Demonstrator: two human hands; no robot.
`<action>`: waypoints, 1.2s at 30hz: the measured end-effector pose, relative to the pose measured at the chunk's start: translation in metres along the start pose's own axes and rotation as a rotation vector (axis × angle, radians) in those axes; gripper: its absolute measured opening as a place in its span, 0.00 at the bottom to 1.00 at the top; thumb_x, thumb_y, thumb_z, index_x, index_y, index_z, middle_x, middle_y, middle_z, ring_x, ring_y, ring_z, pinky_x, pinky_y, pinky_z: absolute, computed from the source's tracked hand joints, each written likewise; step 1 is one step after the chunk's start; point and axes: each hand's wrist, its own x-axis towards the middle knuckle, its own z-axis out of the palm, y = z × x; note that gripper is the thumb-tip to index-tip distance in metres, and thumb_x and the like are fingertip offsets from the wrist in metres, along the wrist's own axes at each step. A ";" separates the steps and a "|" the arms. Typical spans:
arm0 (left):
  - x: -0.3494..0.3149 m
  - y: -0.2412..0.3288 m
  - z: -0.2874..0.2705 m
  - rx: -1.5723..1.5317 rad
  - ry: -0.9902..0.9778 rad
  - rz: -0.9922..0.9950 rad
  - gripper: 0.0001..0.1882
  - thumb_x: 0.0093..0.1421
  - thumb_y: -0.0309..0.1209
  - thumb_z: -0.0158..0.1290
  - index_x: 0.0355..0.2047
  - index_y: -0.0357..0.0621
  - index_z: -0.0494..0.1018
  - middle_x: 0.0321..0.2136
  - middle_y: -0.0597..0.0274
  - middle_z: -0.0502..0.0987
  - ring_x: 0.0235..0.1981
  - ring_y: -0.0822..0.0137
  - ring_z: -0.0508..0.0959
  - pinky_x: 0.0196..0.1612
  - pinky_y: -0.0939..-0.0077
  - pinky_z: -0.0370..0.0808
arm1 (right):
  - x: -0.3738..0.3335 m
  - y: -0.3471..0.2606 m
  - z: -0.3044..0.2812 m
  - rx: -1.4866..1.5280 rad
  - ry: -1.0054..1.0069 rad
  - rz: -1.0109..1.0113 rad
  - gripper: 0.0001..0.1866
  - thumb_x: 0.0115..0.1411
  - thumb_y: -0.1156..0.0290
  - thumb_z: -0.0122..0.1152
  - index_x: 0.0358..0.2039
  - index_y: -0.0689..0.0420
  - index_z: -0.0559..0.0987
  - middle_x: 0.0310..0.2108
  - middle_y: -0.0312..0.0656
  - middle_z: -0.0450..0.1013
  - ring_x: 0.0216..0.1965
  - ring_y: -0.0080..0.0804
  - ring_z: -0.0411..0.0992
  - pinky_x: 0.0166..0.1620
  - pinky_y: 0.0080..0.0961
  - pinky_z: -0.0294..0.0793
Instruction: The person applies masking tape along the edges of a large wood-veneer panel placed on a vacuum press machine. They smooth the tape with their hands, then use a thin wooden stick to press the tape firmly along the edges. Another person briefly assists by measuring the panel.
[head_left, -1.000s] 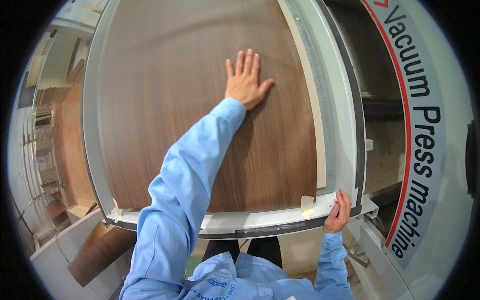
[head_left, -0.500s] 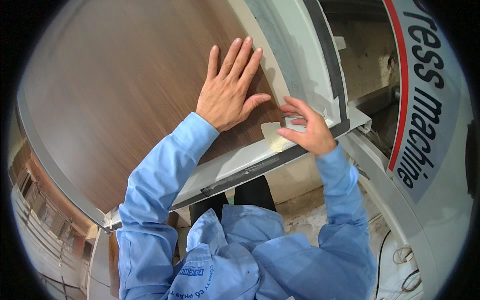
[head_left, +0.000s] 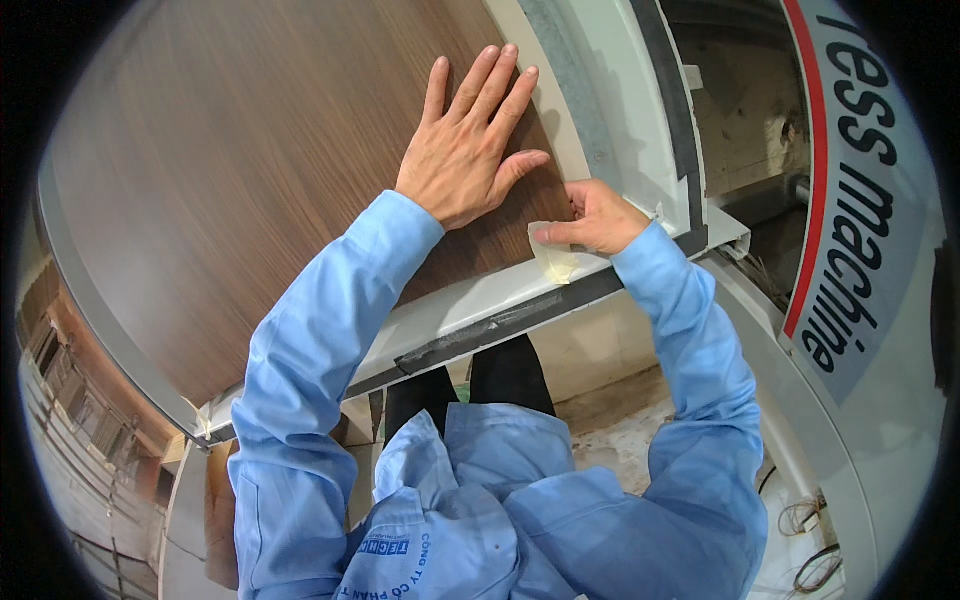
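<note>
My left hand (head_left: 460,135) lies flat with fingers stretched on a brown wood-grain panel (head_left: 280,170), near its right edge. At the panel's near right corner my right hand (head_left: 600,215) is closed. Its thumb presses on a short piece of cream masking tape (head_left: 550,262), which bridges the panel and the pale frame (head_left: 450,310) in front. The other right fingers curl in at the panel's edge, partly hidden. A beige strip (head_left: 545,90) runs along the panel's right side.
Dark tape (head_left: 500,332) lines the frame's near and right edges. On the right stands a large grey machine cover (head_left: 890,400) with a red stripe and dark lettering. Cables (head_left: 815,570) lie on the floor at lower right. Another bit of tape (head_left: 204,425) sits at the frame's left corner.
My right hand has moved up and left from hovering by the tape, and its thumb now presses on it. My left hand stays flat on the panel.
</note>
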 end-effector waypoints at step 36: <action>-0.005 0.003 0.010 0.241 0.045 -0.008 0.42 0.71 0.64 0.38 0.74 0.50 0.59 0.76 0.58 0.54 0.77 0.58 0.49 0.77 0.41 0.42 | -0.073 0.027 0.058 -0.915 0.379 -0.896 0.25 0.53 0.71 0.74 0.52 0.60 0.81 0.49 0.44 0.80 0.49 0.43 0.77 0.50 0.39 0.76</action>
